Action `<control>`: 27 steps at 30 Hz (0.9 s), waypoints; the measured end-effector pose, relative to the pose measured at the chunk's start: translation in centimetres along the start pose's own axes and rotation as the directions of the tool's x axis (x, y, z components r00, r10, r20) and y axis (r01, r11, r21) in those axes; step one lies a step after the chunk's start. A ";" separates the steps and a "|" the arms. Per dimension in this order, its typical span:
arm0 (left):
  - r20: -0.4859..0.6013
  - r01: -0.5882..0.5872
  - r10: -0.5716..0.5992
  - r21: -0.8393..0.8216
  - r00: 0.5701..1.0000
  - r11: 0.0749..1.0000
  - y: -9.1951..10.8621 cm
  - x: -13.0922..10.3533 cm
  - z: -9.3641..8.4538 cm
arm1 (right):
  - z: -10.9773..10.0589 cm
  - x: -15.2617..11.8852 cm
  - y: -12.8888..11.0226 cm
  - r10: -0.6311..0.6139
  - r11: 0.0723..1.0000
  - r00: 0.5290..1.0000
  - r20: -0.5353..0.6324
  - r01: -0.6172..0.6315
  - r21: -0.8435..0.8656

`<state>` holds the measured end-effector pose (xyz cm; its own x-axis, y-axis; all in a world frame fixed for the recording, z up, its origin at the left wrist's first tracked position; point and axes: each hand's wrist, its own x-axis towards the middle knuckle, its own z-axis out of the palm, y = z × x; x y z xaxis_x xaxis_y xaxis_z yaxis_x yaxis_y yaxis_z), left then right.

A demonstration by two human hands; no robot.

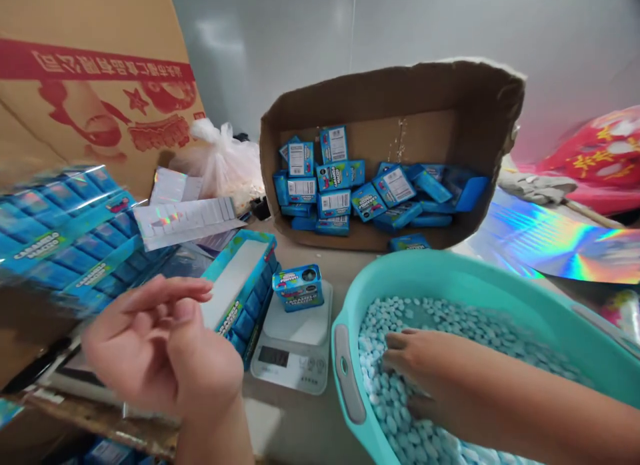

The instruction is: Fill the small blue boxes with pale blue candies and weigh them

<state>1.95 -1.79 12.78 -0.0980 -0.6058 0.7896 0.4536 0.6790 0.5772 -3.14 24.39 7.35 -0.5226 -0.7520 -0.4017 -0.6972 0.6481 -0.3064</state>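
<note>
My right hand (413, 365) reaches into a turquoise tub (345, 385) of pale blue candies (400, 435). Its thumb and fingers are apart, and the fingertips are sunk among the candies. Raised at the left, my left hand (165, 351) is palm up with loosely curled fingers and nothing visible in it. Between the hands, a white digital scale (295, 368) bears a small blue candy box (299, 290), which stands upright. Just left of the scale is a long blue display carton (245, 305) holding a row of small blue packs.
Behind the scale, a brown cardboard box (430, 91) lies tipped toward me with several blue candy boxes (335, 175) inside. Wrapped display packs (75, 231) are stacked at the left before a large carton (100, 25). Shiny holographic sheets (555, 238) lie at the right.
</note>
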 end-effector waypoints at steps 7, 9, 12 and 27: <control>0.466 -0.095 -0.233 0.579 0.853 0.810 -2.1 -0.1 -0.6 | -1.6 0.3 0.2 0.034 0.999 0.992 0.122 -0.036 0.011; 0.541 -0.146 -0.366 0.686 0.757 0.712 -2.5 0.0 -0.9 | -1.8 0.3 0.4 0.042 0.999 0.989 0.143 -0.046 0.027; 0.579 -0.218 -0.520 0.772 0.628 0.597 -2.8 0.1 -1.3 | -1.9 0.2 1.0 0.033 0.999 0.991 0.130 -0.036 0.020; 0.690 -0.317 -0.468 0.693 0.552 0.647 -4.1 -0.2 -3.5 | -3.1 0.2 1.9 -0.058 0.989 0.995 -0.085 0.069 0.130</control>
<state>3.23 -5.94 9.54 -0.8777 -0.3661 0.3092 -0.2892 0.9191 0.2675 -6.09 25.09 9.39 -0.5208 -0.7959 -0.3087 -0.6616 0.6048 -0.4432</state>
